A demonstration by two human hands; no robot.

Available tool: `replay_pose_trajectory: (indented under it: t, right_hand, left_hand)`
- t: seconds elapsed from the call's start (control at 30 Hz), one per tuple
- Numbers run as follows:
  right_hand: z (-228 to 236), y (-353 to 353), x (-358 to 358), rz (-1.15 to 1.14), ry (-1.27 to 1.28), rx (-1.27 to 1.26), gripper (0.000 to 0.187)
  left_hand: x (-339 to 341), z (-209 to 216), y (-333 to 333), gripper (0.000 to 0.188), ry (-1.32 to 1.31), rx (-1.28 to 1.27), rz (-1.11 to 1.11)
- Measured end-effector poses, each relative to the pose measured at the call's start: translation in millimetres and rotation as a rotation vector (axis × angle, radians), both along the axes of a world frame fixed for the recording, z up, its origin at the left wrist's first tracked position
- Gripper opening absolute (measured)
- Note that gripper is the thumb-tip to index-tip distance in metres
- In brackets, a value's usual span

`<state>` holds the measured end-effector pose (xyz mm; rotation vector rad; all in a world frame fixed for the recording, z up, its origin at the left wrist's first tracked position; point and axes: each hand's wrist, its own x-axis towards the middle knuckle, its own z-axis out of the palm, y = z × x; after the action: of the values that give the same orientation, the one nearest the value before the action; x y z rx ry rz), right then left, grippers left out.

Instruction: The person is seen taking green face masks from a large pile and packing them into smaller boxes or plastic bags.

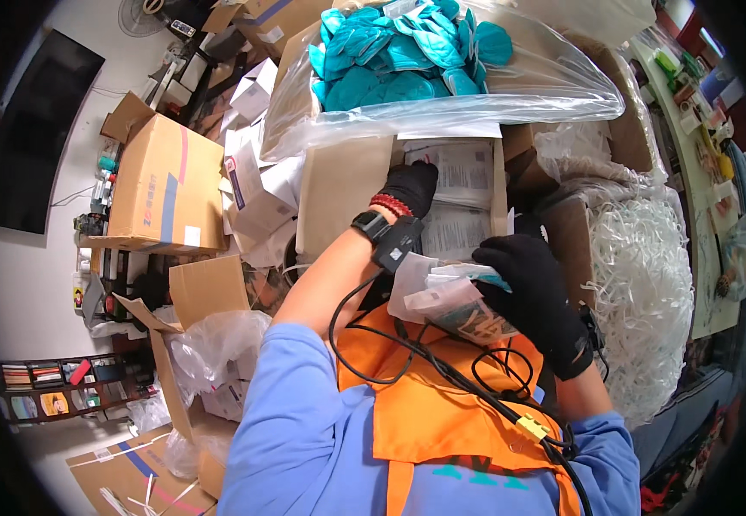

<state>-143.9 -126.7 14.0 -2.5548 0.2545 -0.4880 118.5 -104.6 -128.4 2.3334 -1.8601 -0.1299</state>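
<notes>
My left hand [411, 186], in a black glove, reaches into an open cardboard box [345, 193] of printed paper leaflets [461, 176]. It lies against the left side of the leaflets, and its fingers are mostly hidden, so their grip does not show. Closer to my body, my right hand [523, 284], also black-gloved, is closed on a clear plastic bag [442, 297]. White paper and a bit of teal material show in the bag's upper part. Beyond the leaflets, a heap of teal fabric pads [403, 52] rests in a box lined with clear plastic film [545, 82].
White stringy strips [639, 292] fill a box at my right. On the left stand a large cardboard box [167, 185], white cartons [257, 185] and an open box with plastic film [218, 344]. Black cables [429, 353] run across my orange apron [442, 421].
</notes>
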Motion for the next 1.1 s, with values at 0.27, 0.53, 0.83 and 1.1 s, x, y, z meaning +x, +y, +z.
replay_pose_trajectory:
  t: [0.27, 0.53, 0.83, 1.1]
  right_hand:
    - [-16.8, -24.1, 9.9, -0.255, -0.208, 0.108, 0.033]
    - [3.5, -33.9, 56.8, -0.144, -0.204, -0.214, 0.035]
    - [-14.0, -22.3, 68.3, -0.053, -0.017, 0.31, 0.012]
    - [-10.4, -11.2, 78.1, 0.011, -0.092, -0.021, 0.008]
  left_hand:
    - [-2.0, 53.0, 31.2, 0.013, 0.019, -0.421, 0.036]
    - [-22.9, 129.0, 67.0, 0.011, 0.328, -0.414, 0.029]
    - [-32.1, 114.0, 94.4, 0.018, 1.064, -0.394, 0.18]
    - [-54.7, 89.0, 73.4, 0.024, 0.789, -0.545, 0.187]
